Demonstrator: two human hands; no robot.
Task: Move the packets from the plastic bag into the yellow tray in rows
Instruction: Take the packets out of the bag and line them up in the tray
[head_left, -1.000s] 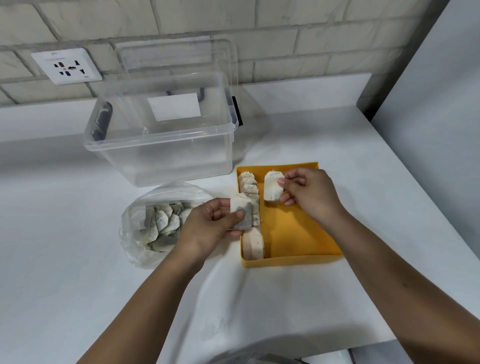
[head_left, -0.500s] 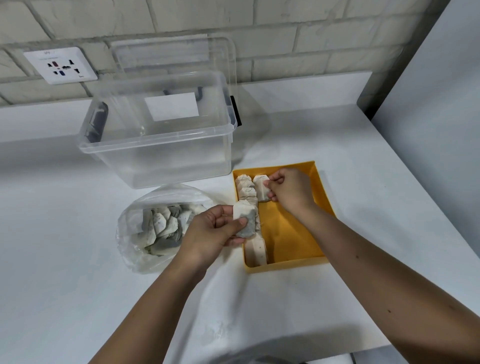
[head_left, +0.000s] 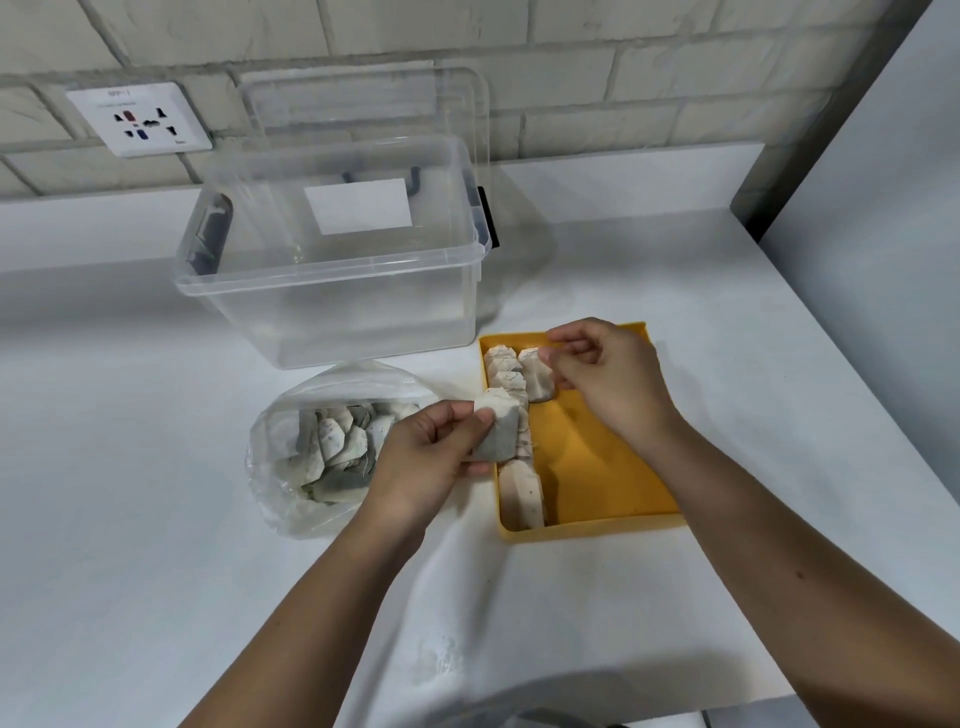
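Note:
A yellow tray (head_left: 613, 478) lies on the white counter, with a row of several pale packets (head_left: 521, 493) along its left wall. My right hand (head_left: 608, 379) pinches one packet (head_left: 537, 376) at the tray's far end, just right of that row, low against the tray floor. My left hand (head_left: 431, 457) grips another packet (head_left: 498, 428) above the tray's left edge. A clear plastic bag (head_left: 291, 441) with several more packets lies left of the tray, its mouth facing the tray.
A large clear storage box (head_left: 332, 291) stands behind the bag and tray, its lid leaning on the brick wall. A wall socket (head_left: 140, 119) is at the far left. The counter's edge runs along the right side and front.
My right hand carried its packet left and down to the far end of the tray beside the row. My left hand kept its packet near the tray's left edge.

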